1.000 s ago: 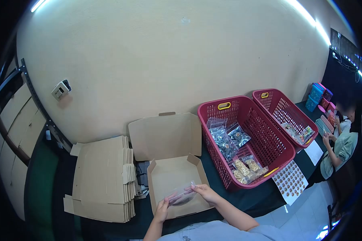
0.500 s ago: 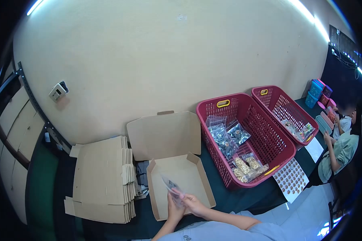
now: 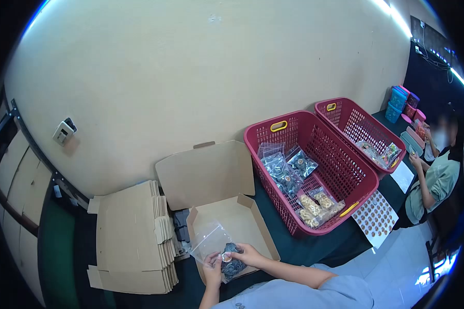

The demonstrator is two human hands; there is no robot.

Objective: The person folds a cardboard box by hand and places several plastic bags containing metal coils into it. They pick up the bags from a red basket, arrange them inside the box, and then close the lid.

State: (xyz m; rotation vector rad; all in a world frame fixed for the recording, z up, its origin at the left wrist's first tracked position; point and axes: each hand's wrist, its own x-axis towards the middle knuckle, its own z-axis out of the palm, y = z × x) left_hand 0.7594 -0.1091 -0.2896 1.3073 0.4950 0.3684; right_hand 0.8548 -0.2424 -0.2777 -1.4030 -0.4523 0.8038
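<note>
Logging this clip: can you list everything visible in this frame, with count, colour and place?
open box: 1, brown cardboard, on the table before the person, lid raised
flat boxes: 1 stack, brown, left of the open box
near basket: 1, red, yellow handles, right of the open box
far basket: 1, red, beyond the near basket
dark packets: several, in the near basket
tan packets: several, near basket's front end
sticker sheet: 1, white with orange dots, table edge
containers: several, blue and pink, table's far end
co-worker: 1, pale green top, seated right
table: 1, dark green
clear bag: 1, dark contents, over the open box
left hand: holds the clear bag
right hand: holds the clear bag
</note>
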